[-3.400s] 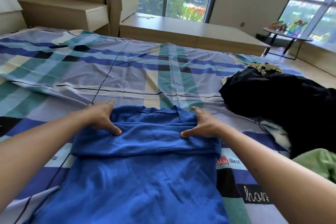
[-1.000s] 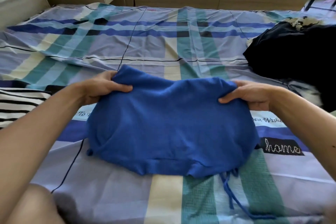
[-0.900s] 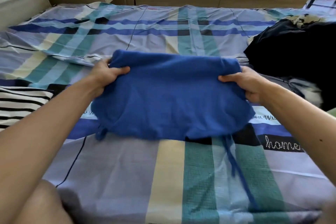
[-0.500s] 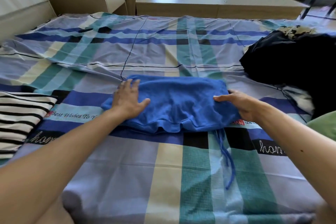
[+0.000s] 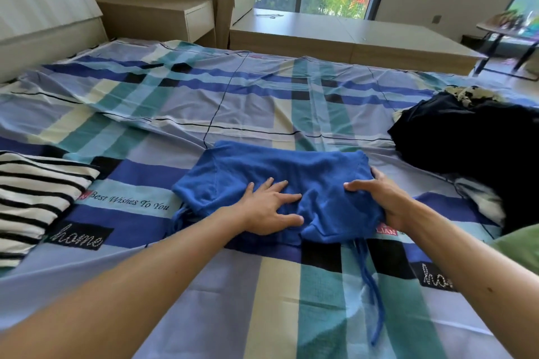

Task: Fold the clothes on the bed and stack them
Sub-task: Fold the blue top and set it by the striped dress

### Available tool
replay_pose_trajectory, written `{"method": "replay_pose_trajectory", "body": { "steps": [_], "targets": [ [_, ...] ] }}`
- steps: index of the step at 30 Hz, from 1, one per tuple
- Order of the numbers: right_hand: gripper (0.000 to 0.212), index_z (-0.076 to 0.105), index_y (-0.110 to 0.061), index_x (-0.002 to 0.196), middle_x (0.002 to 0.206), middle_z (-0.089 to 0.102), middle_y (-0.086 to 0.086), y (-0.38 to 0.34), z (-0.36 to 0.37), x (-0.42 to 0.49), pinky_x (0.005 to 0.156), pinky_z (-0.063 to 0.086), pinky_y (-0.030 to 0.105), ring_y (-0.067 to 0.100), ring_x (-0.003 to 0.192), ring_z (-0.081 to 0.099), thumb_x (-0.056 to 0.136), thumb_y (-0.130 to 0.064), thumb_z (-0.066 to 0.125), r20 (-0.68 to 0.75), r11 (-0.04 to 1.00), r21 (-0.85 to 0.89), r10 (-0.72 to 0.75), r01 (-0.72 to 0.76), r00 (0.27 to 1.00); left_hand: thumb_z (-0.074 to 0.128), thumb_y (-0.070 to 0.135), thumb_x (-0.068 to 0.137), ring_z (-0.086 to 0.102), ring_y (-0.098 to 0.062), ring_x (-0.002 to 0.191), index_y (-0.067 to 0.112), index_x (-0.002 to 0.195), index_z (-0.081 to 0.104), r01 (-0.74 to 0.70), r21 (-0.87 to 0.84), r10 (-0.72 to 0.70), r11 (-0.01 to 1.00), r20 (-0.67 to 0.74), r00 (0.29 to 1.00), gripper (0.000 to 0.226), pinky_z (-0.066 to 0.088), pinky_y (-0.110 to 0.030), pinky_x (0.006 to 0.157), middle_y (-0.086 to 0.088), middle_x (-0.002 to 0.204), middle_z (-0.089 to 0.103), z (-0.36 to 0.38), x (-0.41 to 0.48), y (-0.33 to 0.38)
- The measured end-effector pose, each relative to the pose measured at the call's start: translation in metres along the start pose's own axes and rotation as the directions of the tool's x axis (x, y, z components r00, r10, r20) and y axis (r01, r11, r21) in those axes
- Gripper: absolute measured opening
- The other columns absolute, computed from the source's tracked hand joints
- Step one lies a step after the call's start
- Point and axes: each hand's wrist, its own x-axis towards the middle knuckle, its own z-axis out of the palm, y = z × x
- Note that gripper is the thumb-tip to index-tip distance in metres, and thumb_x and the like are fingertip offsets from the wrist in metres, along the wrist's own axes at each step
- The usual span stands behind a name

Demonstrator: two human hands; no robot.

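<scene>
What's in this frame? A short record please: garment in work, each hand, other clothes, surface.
Garment in work: blue garment, folded, lying flat, drawstring trailing toward the person
Left hand: pressed flat on it, fingers spread
Right hand: grips its right edge, thumb on top
Other clothes: striped garment at left; black pile and green garment at right
Surface: plaid bed sheet

Folded garment (image 5: 277,166) mid-bed (image 5: 204,102), folded stack (image 5: 35,192) to its left, unfolded heap (image 5: 472,140) to its right.
</scene>
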Motion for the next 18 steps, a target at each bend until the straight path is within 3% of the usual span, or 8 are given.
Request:
{"method": "replay_pose_trajectory", "body": {
  "steps": [1,3,5,8,10,12,14,18],
  "targets": [
    [0.067,0.058,-0.018,0.126,0.107,0.075,0.013,-0.010,0.005,0.000,0.072,0.060,0.041,0.031,0.090,0.074,0.065,-0.007,0.083,-0.005,0.999,-0.029,-0.022,0.022,1.000,0.047,0.063,0.095,0.023,-0.021,0.151,0.040,0.145,0.047,0.002,-0.146,-0.006,0.989,-0.026,1.000,0.055,0.018,-0.046,0.121,0.002,0.160,0.032,-0.009,0.000,0.001],
    [0.059,0.058,-0.016,0.127,0.102,0.075,0.011,-0.036,0.023,-0.001,0.065,0.060,0.034,0.026,0.083,0.074,0.074,-0.002,0.079,-0.006,0.990,-0.123,-0.073,0.072,0.997,0.047,0.053,0.100,0.057,-0.020,0.121,0.028,0.123,0.066,0.008,-0.464,-0.062,0.886,-0.101,0.993,0.039,0.043,-0.030,0.097,-0.003,0.126,0.063,-0.027,-0.001,0.002],
    [0.061,0.053,-0.017,0.132,0.110,0.071,0.010,-0.067,0.050,-0.007,0.064,0.060,0.030,0.021,0.085,0.071,0.079,-0.002,0.077,0.023,0.951,-0.273,-0.144,0.144,0.989,0.041,0.052,0.102,0.062,-0.023,0.099,0.023,0.112,0.063,0.009,-0.730,-0.159,0.683,-0.137,0.978,0.038,0.044,-0.030,0.078,-0.005,0.108,0.065,-0.047,-0.004,0.001],
    [0.077,0.035,-0.029,0.149,0.121,0.063,0.001,-0.107,0.099,-0.021,0.069,0.061,0.027,0.012,0.088,0.067,0.086,-0.010,0.075,0.219,0.900,-0.348,-0.195,0.263,0.956,0.031,0.064,0.100,0.069,-0.025,0.093,0.018,0.120,0.061,-0.004,-0.924,-0.312,0.382,-0.134,0.941,0.058,0.050,-0.038,0.084,-0.005,0.110,0.070,-0.071,-0.009,-0.021],
    [0.086,0.024,-0.035,0.155,0.127,0.064,0.003,-0.119,0.126,-0.027,0.077,0.062,0.035,0.018,0.092,0.072,0.088,-0.015,0.074,0.349,0.933,-0.277,-0.124,0.228,0.929,0.026,0.074,0.095,0.072,-0.027,0.088,0.020,0.115,0.063,-0.035,-0.975,-0.364,0.219,-0.115,0.924,0.069,0.053,-0.044,0.088,-0.006,0.103,0.074,-0.079,-0.011,-0.050],
    [0.080,0.026,-0.032,0.155,0.129,0.064,0.010,-0.117,0.141,-0.028,0.089,0.059,0.044,0.028,0.102,0.072,0.090,-0.017,0.071,0.407,0.949,-0.248,-0.081,0.195,0.910,0.028,0.084,0.087,0.070,-0.030,0.101,0.020,0.119,0.068,-0.020,-0.994,-0.357,0.105,-0.056,0.932,0.081,0.052,-0.044,0.093,-0.012,0.115,0.072,-0.077,-0.014,-0.082],
    [0.060,0.039,-0.016,0.149,0.121,0.065,0.014,-0.105,0.148,-0.023,0.087,0.057,0.042,0.031,0.104,0.068,0.095,-0.015,0.065,0.378,0.936,-0.285,-0.090,0.208,0.921,0.045,0.091,0.074,0.065,-0.032,0.109,0.018,0.123,0.070,0.077,-0.993,-0.366,0.089,0.039,0.930,0.091,0.047,-0.044,0.097,-0.018,0.124,0.066,-0.069,-0.019,-0.107],
    [0.041,0.055,-0.004,0.134,0.102,0.059,0.013,-0.067,0.150,-0.007,0.072,0.044,0.031,0.024,0.090,0.054,0.094,-0.010,0.064,0.266,0.805,-0.551,-0.080,0.220,0.961,0.084,0.076,0.042,0.072,-0.034,0.098,0.012,0.123,0.067,0.248,-0.936,-0.507,0.249,0.093,0.857,0.104,0.057,-0.050,0.091,-0.013,0.110,0.074,-0.061,-0.027,-0.126]
  ]
}}
